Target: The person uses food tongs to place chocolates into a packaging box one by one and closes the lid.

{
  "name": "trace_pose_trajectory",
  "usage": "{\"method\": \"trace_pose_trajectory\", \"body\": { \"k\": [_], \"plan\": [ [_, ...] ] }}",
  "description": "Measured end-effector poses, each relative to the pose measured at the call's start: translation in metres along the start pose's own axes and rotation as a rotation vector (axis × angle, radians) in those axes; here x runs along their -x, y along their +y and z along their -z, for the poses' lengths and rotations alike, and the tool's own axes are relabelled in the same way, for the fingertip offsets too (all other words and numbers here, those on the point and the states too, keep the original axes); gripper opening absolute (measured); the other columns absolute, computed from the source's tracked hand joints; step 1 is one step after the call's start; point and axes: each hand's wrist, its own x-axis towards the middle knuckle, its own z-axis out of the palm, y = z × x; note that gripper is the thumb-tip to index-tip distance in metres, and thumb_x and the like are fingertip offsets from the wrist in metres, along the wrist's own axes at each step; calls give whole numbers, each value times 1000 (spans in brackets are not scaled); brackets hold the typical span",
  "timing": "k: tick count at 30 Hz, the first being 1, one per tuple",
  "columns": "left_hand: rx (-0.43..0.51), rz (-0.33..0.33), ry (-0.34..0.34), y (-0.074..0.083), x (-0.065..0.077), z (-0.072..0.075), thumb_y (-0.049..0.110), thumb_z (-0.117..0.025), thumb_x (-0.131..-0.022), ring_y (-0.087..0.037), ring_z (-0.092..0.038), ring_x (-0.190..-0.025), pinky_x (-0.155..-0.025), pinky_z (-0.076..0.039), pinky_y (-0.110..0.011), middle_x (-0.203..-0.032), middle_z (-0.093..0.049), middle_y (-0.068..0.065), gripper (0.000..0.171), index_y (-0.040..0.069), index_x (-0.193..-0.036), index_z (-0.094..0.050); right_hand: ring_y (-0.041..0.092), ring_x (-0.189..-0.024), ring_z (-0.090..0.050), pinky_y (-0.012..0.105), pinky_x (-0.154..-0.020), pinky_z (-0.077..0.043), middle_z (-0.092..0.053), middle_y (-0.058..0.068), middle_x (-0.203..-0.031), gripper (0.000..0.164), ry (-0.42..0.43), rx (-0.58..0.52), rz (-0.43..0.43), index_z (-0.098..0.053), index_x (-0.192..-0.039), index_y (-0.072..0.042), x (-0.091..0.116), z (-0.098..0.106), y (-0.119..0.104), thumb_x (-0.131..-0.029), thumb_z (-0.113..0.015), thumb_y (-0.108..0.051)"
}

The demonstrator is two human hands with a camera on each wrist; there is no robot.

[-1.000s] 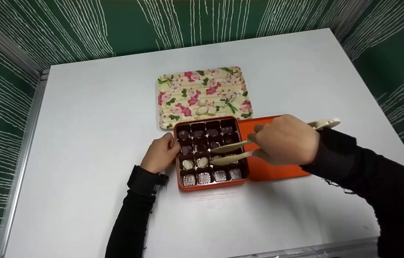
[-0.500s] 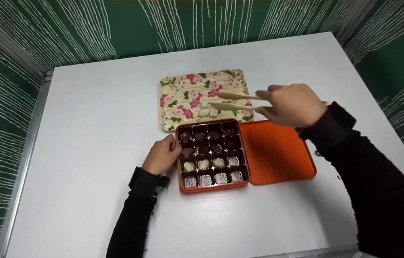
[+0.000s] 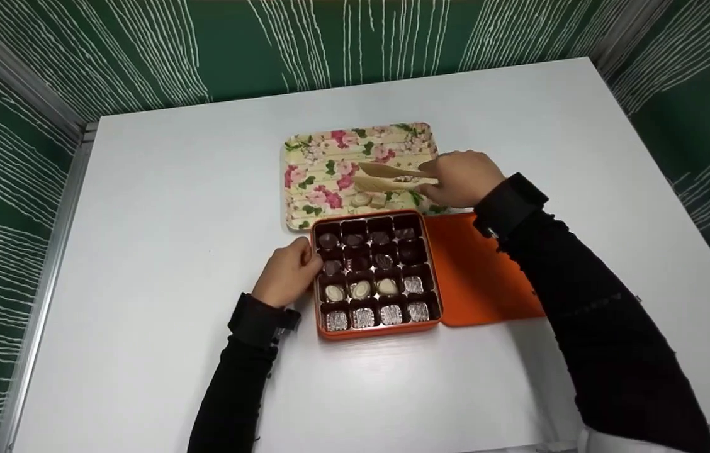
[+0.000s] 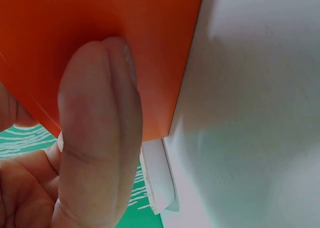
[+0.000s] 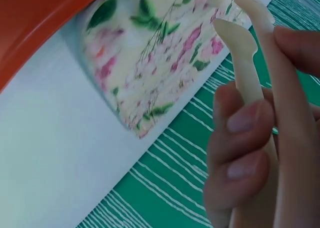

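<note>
In the head view my left hand (image 3: 286,272) grips the left wall of an orange tin (image 3: 380,332), thumb at the rim. The left wrist view shows two fingers (image 4: 95,133) against its outer wall. A divided insert inside holds dark chocolates (image 3: 355,239) at the back and white chocolates (image 3: 360,289) nearer the front. My right hand (image 3: 462,179) holds pale tongs (image 3: 386,170), their blades close together over a floral tray (image 3: 311,170). White chocolates (image 3: 361,199) lie on this tray beside the blades. Whether the tongs pinch anything, I cannot tell.
An orange lid (image 3: 481,296) lies to the right of the tin, partly under my right forearm. The tray stands directly behind the tin on a white table (image 3: 160,220). Green walls with white streaks (image 3: 242,56) border the table.
My right hand has lifted the tongs out of the tin and carried them back over the tray, then leftward. The blades have drawn closer together. My left hand stays at the tin.
</note>
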Motion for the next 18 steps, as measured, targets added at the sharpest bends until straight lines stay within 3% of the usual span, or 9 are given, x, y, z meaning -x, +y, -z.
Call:
{"method": "trace_pose_trajectory", "body": {
  "k": [7, 13, 18],
  "plan": [
    [2, -2, 2, 1, 0, 0, 14, -57, -94, -17, -46, -61, -58, -35, -31, -66, -44, 3, 20, 14, -78, -45, 39, -83, -65, 53, -73, -51, -71, 21, -100, 36, 2, 44, -10, -69, -128, -3, -10, -9, -5, -101, -64, -26],
    [11, 10, 5, 1, 0, 0, 14, -58, -94, -17, -46, -61, -58, -36, -31, -66, -44, 3, 20, 15, -78, -45, 34, -68, -59, 47, -65, -45, -64, 17, -80, 23, 65, 93, 36, -70, -110, -3, -2, -18, -8, -103, -62, -23],
    [15, 14, 5, 0, 0, -1, 14, -58, -95, -17, -47, -61, -58, -36, -31, -66, -44, 3, 20, 15, -78, -46, 32, -65, -58, 45, -62, -43, -63, 14, -75, 18, 84, 46, 22, -70, -103, -5, 6, -19, -4, -102, -64, -22]
  ]
}}
